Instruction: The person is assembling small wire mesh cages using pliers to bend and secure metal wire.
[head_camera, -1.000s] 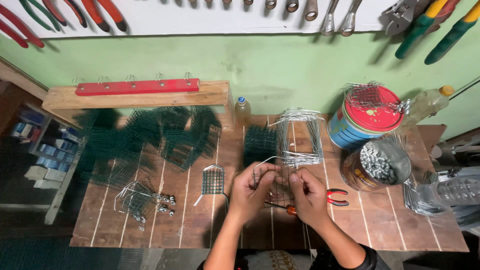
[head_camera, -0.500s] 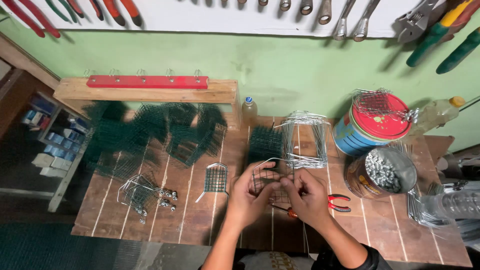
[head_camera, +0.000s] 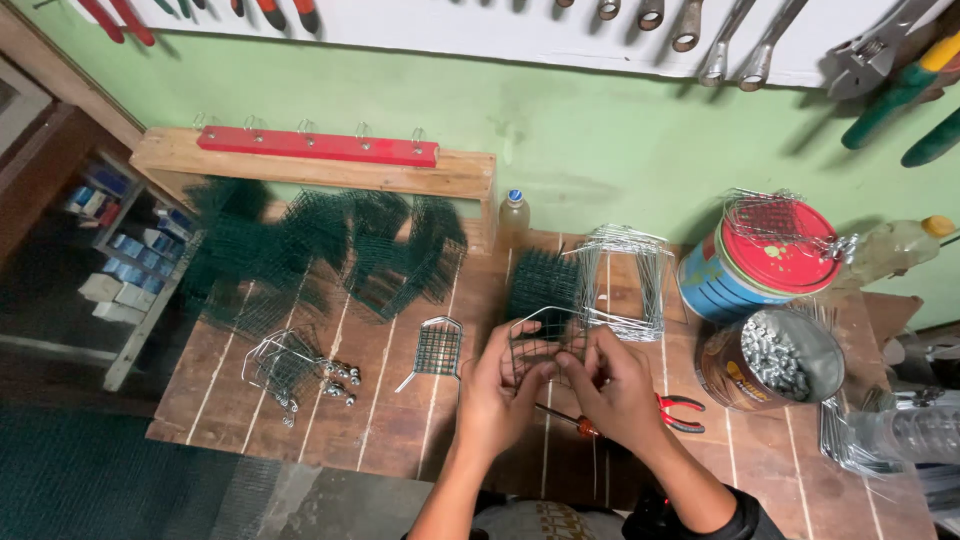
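Note:
Both my hands meet over the front middle of a wooden workbench. My left hand and my right hand together grip a small piece of dark green wire mesh with a silver wire frame, held upright between the fingers. Under my right hand lie red-handled pliers and a screwdriver. Just behind the hands stand a stack of green mesh pieces and a bundle of bent silver wire frames.
A pile of green mesh sheets fills the back left. A finished small mesh frame and wire parts with metal balls lie left. A red-lidded blue tin, an open can of metal pieces and bottles sit right. Tools hang on the wall.
My hands have stayed together on the mesh piece, turning it slightly between the fingers. The view has shifted a little to the left and downward.

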